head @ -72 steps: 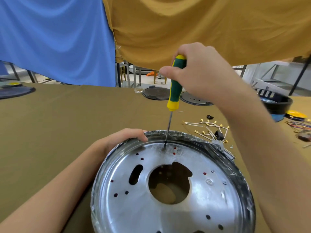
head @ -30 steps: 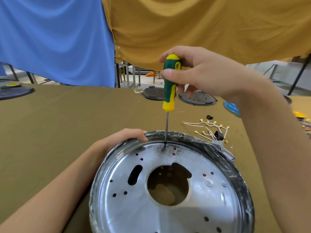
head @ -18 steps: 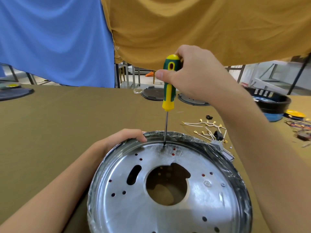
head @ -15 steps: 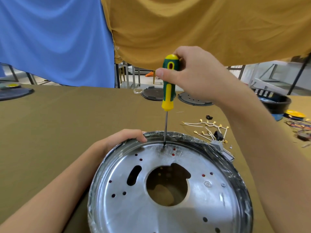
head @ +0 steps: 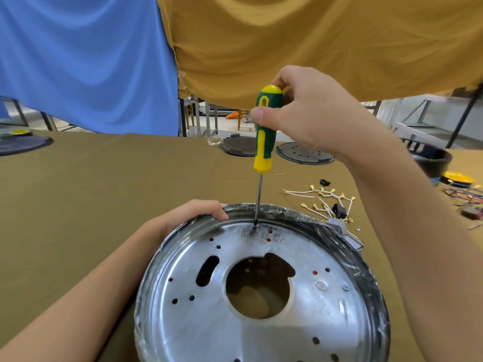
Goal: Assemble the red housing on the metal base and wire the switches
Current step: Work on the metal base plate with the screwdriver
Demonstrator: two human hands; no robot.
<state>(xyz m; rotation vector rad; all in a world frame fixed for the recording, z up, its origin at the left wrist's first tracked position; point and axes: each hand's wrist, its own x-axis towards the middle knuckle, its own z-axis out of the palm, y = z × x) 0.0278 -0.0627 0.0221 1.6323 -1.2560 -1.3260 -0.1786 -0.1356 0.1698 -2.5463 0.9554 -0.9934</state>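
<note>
Metal base [head: 326, 317] — brown tablecloth [head: 91, 205], hanging drapes [head: 313, 43]

Bare forearms [head: 78, 296], no sleeves

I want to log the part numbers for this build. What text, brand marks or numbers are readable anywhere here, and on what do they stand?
No text can be read.
Metal base: a small round stamped mark right of the centre hole, too small and blurred to read.
Screwdriver handle: no lettering shows.
Wires and dark round lids on the table: no legible marking.
</note>
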